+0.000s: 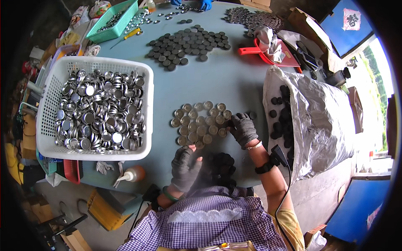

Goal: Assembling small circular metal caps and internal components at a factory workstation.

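A cluster of round, shallow metal caps (pixel 200 121) lies on the table in front of me, their hollow sides apparently up. My left hand (pixel 184 169), in a grey fingerless glove, is at the cluster's near edge, thumb and fingers apart, with nothing visible in it. On the right side of the cluster, my right hand (pixel 244 130), gloved the same way, has its fingers stretched out against the outermost caps. A lone dark disc (pixel 252 115) sits just beyond it. Between my forearms, a heap of black round pieces (pixel 222 167) rests at the table's near edge.
A white basket (pixel 146 108) full of silver caps stands left. A white sack (pixel 322 121) with black pieces lies open at right. Farther back are dark discs (pixel 188 44), a red dustpan (pixel 250 51), a green basket (pixel 125 21), a yellow-handled screwdriver (pixel 133 33) and another person's blue-gloved hand (pixel 206 4).
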The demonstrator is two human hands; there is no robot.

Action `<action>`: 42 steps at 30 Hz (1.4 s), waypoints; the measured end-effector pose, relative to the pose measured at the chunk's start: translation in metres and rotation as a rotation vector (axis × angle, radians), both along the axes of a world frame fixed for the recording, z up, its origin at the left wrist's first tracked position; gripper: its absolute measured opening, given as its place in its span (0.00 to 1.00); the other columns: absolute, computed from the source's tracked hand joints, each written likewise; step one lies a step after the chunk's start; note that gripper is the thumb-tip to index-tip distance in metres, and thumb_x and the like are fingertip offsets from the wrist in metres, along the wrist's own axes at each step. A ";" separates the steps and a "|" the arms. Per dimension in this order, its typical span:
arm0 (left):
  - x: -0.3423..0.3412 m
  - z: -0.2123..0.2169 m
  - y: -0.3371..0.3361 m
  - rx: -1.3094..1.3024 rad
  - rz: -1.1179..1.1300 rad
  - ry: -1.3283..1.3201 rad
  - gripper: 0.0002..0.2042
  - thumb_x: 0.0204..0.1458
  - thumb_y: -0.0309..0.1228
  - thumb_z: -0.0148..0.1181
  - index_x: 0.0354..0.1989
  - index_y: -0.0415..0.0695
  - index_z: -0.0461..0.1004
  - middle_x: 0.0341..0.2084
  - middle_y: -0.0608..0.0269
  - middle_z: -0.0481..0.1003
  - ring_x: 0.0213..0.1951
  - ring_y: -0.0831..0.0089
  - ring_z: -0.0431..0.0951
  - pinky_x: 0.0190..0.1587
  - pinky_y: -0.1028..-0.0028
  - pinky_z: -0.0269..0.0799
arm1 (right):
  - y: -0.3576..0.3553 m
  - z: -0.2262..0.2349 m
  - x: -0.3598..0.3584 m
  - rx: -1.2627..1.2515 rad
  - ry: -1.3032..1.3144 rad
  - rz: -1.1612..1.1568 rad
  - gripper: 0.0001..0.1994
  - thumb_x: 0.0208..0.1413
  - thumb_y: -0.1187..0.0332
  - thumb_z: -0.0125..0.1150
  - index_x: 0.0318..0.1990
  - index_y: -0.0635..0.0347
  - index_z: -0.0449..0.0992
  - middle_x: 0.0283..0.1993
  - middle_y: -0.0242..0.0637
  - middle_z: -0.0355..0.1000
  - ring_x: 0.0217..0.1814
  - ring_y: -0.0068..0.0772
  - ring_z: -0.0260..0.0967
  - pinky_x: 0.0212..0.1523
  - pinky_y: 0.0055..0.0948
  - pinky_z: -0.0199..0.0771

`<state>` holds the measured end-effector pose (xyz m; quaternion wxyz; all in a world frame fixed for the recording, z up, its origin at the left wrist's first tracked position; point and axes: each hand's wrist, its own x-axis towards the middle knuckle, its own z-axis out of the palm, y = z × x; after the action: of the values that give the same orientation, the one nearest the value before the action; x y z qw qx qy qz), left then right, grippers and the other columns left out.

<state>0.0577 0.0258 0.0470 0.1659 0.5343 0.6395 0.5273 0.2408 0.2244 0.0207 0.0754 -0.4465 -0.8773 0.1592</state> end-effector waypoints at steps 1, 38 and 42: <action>-0.001 -0.002 0.001 -0.004 -0.002 -0.003 0.19 0.43 0.19 0.66 0.46 0.38 0.73 0.44 0.53 0.76 0.46 0.58 0.77 0.50 0.65 0.72 | 0.002 -0.002 0.001 -0.004 -0.003 -0.002 0.17 0.45 0.62 0.68 0.42 0.58 0.74 0.43 0.44 0.71 0.52 0.49 0.65 0.54 0.44 0.66; 0.015 0.010 0.002 -0.141 -0.232 0.041 0.21 0.42 0.20 0.62 0.49 0.37 0.74 0.46 0.51 0.74 0.47 0.56 0.76 0.49 0.65 0.74 | -0.129 0.029 -0.007 -1.118 1.062 -0.355 0.12 0.54 0.71 0.66 0.44 0.63 0.74 0.37 0.29 0.73 0.38 0.18 0.67 0.41 0.21 0.71; 0.017 0.006 -0.002 -0.114 -0.191 0.242 0.23 0.39 0.19 0.63 0.49 0.38 0.74 0.44 0.50 0.74 0.44 0.54 0.77 0.47 0.66 0.75 | -0.132 0.025 -0.011 -0.796 0.937 -0.223 0.11 0.53 0.71 0.66 0.43 0.64 0.74 0.35 0.33 0.73 0.37 0.20 0.68 0.40 0.25 0.71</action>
<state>0.0744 0.0238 0.0533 0.1672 0.6422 0.6297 0.4038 0.2294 0.0925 0.0453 0.2962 -0.4122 -0.5724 0.6440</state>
